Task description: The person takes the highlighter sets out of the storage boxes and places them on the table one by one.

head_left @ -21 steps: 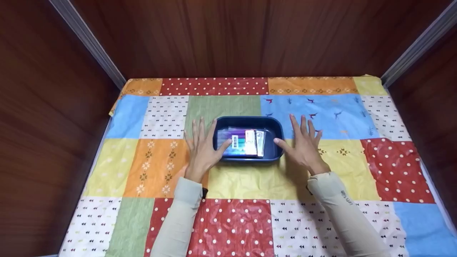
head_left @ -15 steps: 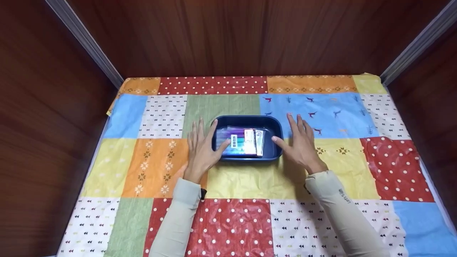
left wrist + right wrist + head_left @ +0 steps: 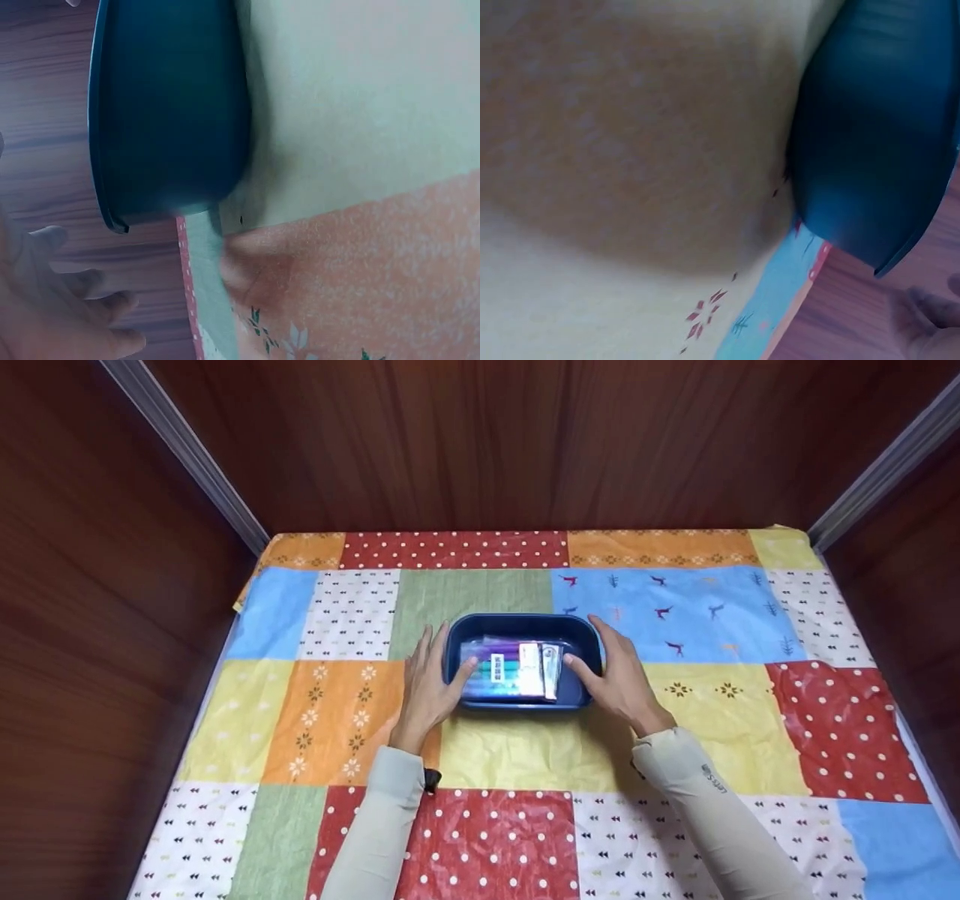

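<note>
A dark blue plastic basin (image 3: pixel 517 706) with rounded corners stands on the patchwork tablecloth. Inside lie a clear packet of purple, teal and blue items (image 3: pixel 480 679) with a barcode label and two flat white-and-printed packets (image 3: pixel 551 675) overlapping at its right. My left hand (image 3: pixel 429 686) is beside the basin's left end, thumb over the rim and fingers extended along the outside. At the right end, my right hand (image 3: pixel 622 686) has its thumb over the rim and its fingers outside. In both wrist views, some space shows between the fingers and the basin's wall (image 3: pixel 172 105).
The tablecloth (image 3: pixel 502 840) has colourful patches with dots, deer and small triangles. Dark wood-grain panels (image 3: pixel 480 442) stand at the back and on both sides, with metal strips (image 3: pixel 191 457) at the corners.
My right hand has moved left, closer to the basin, with its fingers drawn together. The left hand's fingers have come nearer each other. The basin's contents look the same.
</note>
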Demonstrator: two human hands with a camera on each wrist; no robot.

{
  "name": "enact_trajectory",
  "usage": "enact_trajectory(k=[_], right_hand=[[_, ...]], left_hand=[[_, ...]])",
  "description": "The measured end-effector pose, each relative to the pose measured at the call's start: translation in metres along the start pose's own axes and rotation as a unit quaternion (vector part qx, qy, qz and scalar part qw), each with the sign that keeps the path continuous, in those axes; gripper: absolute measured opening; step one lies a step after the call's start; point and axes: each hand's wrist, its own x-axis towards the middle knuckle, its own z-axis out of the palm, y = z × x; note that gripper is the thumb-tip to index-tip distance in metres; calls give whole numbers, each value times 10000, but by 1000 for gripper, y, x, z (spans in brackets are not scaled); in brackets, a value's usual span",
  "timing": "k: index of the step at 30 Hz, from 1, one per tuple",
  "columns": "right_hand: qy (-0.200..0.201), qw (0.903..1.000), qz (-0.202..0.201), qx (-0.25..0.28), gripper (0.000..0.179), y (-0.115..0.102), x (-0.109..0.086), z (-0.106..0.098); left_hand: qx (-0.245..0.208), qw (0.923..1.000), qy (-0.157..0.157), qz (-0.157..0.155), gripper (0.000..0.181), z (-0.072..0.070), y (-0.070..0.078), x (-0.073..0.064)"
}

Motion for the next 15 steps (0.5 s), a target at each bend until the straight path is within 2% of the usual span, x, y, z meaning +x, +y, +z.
enact_trajectory(k=[8,15], right_hand=[[52,9997,-168,145,70,-4,5,7],[-29,9995,-209,247,65,-9,12,14]], left_hand=[[-615,9973,-137,-378,87,9,-2,1],[-844,9959,-123,-304,84,14,-6,4]])
